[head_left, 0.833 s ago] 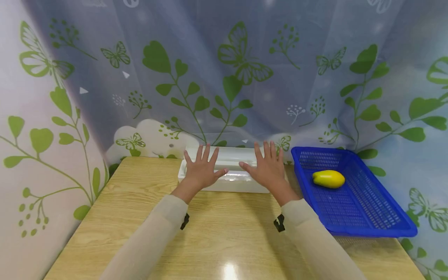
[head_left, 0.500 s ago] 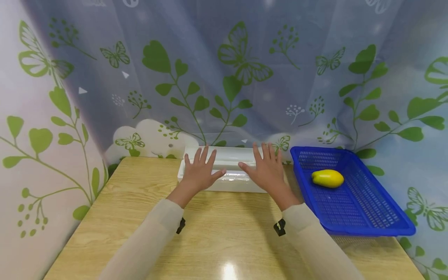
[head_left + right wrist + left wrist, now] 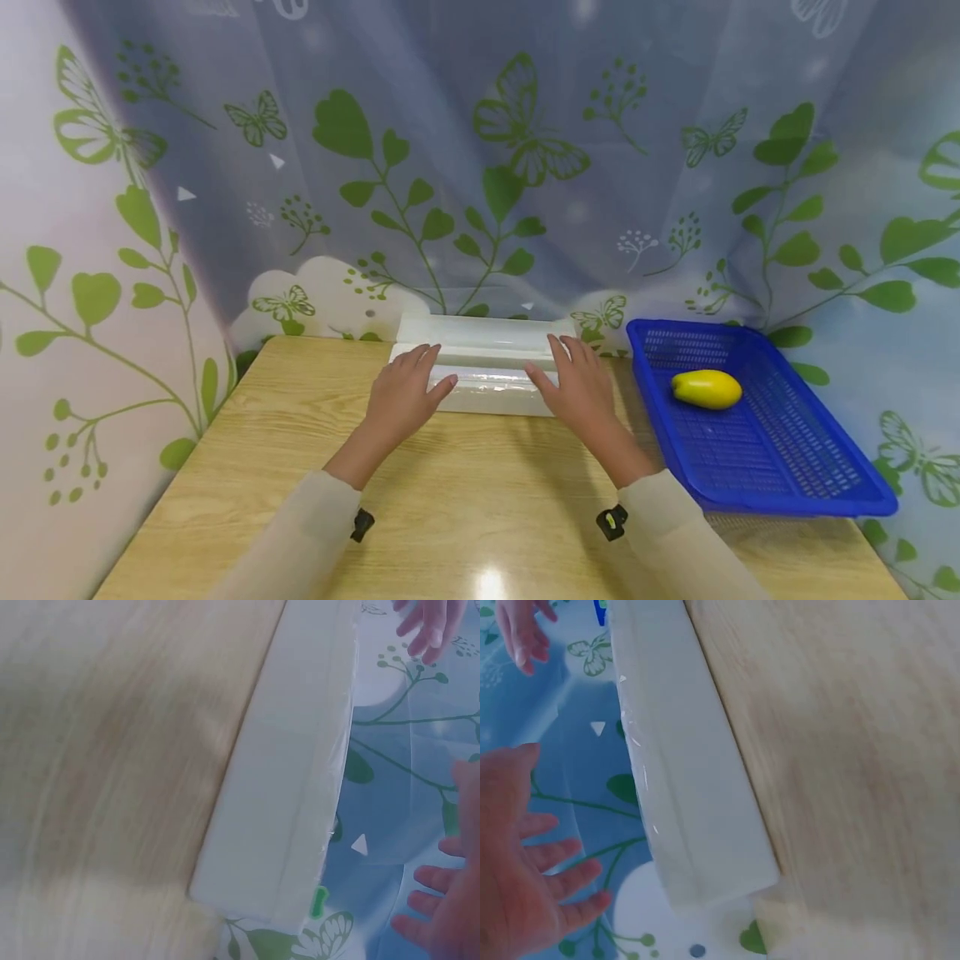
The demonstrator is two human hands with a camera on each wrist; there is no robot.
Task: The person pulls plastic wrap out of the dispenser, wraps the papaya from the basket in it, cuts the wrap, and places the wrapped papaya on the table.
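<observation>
A long white cling film dispenser (image 3: 495, 405) stands at the back of the table, its lid (image 3: 487, 332) tipped back toward the curtain. Clear shiny film (image 3: 487, 377) lies along its front top edge. Over the dispenser's left end is my left hand (image 3: 401, 392), fingers apart and slightly bent, holding nothing. My right hand (image 3: 583, 387) hovers over the right end in a similar pose. Both wrist views show a gap between the hand and the dispenser's front wall (image 3: 697, 772). A small green piece (image 3: 319, 901) shows at the dispenser's right end.
A blue plastic basket (image 3: 795, 500) stands at the right, with a yellow papaya-like fruit (image 3: 707, 389) inside. Behind the wooden table (image 3: 465, 500) hangs a patterned curtain (image 3: 450, 167), close to the dispenser's lid.
Both hands have drawn back toward the person and moved apart, the left one more. Their fingers, earlier spread straight over the dispenser, are now more bent. Dispenser and fruit stay put.
</observation>
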